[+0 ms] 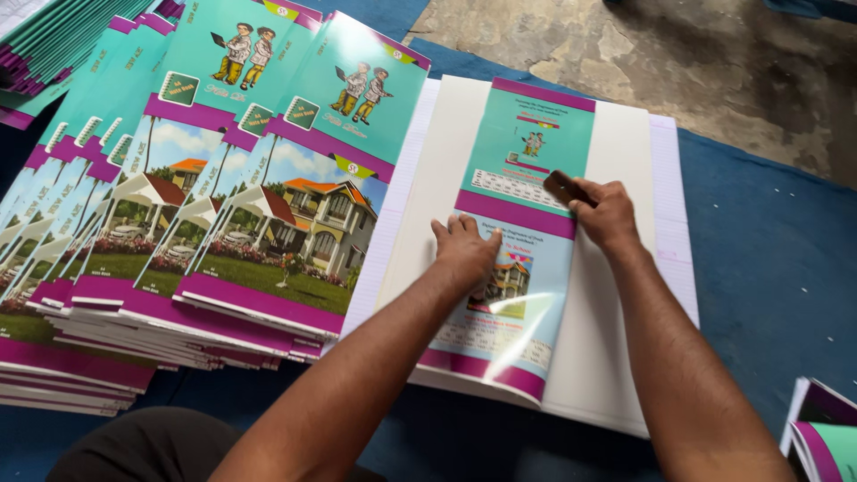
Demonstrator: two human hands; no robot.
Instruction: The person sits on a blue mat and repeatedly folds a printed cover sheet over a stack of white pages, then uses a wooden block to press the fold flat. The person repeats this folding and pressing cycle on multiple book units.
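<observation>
Left hand (464, 250) pressed flat, fingers spread and gripping nothing, on the glossy cover sheet (527, 161). Right hand (605, 214) clamped around a small dark block (564, 187), laid against that same sheet just beside the left. Sheet spread over a white paper stack (616, 357). Left of the stack, fanned piles of finished notebooks (268, 205) on blue cloth (768, 259).

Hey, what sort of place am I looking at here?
Probably a small notebook binding workshop, worked at floor level. Fanned stacks of glossy teal and purple printed covers lie on a blue floor mat, and the right hand presses a small dark block onto a cover over white paper sheets.
</observation>
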